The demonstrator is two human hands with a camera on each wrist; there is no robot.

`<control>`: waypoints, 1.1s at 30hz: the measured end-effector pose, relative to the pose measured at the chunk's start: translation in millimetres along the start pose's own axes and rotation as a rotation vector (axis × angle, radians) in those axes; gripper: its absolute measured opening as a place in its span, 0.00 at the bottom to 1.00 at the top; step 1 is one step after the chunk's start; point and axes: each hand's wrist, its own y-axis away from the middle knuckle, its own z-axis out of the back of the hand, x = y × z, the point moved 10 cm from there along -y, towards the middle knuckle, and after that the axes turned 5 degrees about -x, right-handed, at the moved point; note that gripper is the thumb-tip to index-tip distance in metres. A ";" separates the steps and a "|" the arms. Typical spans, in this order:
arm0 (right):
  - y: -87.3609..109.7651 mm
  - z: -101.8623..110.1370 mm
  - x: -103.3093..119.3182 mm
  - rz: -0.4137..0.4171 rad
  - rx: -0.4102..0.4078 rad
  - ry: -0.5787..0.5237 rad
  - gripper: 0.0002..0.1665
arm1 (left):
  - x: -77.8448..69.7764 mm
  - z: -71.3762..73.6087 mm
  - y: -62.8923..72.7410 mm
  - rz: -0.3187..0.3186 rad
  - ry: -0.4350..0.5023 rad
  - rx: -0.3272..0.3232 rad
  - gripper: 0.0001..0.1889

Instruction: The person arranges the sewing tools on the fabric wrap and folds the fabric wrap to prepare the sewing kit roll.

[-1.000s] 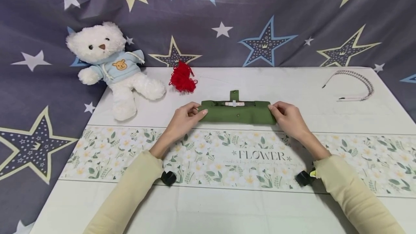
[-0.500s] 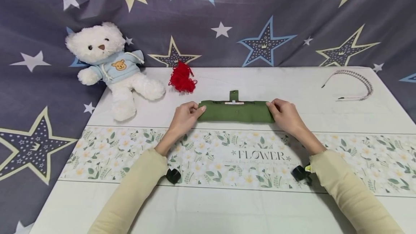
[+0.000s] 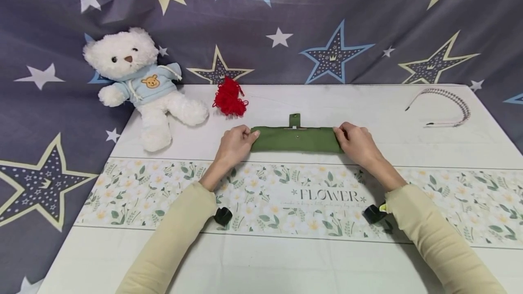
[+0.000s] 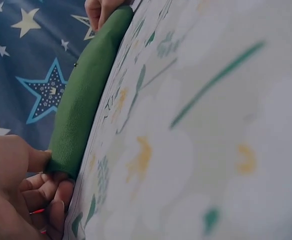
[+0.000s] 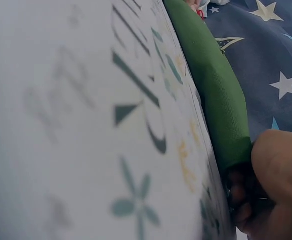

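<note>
A long green fabric pouch lies across the table just behind the floral strip. At its left end my left hand pinches it, thumb on the front face and fingers tucked behind. My right hand grips the opposite end in the same way. A small snap tab stands up behind the pouch's upper edge, and a snap stud shows on the front. Only a sliver of something pale is visible inside. In the left wrist view, the pouch looks like a rounded roll with the thumb pressed against its end.
A white teddy bear in a blue hoodie sits at the back left. Beside it lies a bundle of red yarn. A beaded headband rests at the back right. A star-patterned curtain hangs behind the table.
The pouch's front has come up and back, so its opening has narrowed and the pale item inside is mostly covered. Both forearms have shifted slightly inward.
</note>
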 end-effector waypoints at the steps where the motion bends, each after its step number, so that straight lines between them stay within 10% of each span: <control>1: -0.1 -0.7 0.3 0.000 0.008 0.011 0.19 | 0.4 -0.3 -0.2 0.003 -0.003 0.003 0.16; 18: -7.7 7.0 12.5 0.047 0.016 0.168 0.12 | 2.3 -0.1 -0.9 0.030 -0.006 -0.012 0.16; 33: -65.2 -22.6 38.9 0.012 0.199 0.037 0.16 | 4.5 -1.6 -0.9 0.028 0.032 -0.013 0.16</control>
